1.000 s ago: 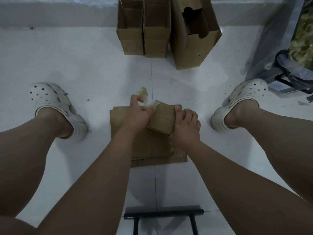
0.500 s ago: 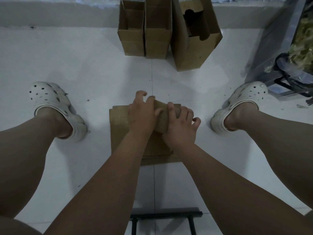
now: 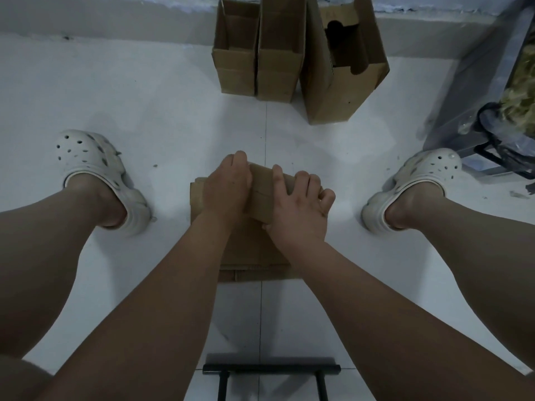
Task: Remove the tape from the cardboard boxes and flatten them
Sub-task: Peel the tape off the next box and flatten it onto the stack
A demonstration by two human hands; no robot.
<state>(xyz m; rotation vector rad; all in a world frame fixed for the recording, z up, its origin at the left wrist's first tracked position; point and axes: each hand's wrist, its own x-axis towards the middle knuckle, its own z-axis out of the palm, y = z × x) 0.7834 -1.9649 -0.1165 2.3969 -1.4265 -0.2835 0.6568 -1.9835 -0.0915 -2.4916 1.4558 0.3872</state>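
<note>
Brown cardboard fills the middle of the head view. A small box (image 3: 263,189) sits between the person's two hands, low over a pile of flattened cardboard (image 3: 254,256) that lies on the white tiled floor (image 3: 162,105).

The left hand (image 3: 228,185) lies palm down on the box's left part, with its fingers curled over the far edge. The right hand (image 3: 298,208) clasps the right end: its fingers are spread and bent over the top, and its thumb is tucked against the near side. Both hands hold the box, and whether its underside touches the pile cannot be told.

Well beyond the hands, three upright boxes (image 3: 280,53) stand side by side against the wall with their tops open, the rightmost one tilted.

A white clog (image 3: 92,169) is on the left foot and another clog (image 3: 419,180) on the right, one on each side of the pile. At the right edge a clear bag (image 3: 515,117) of pale shreds hangs in a black frame. A black metal bar (image 3: 272,368) crosses the bottom of the view.
</note>
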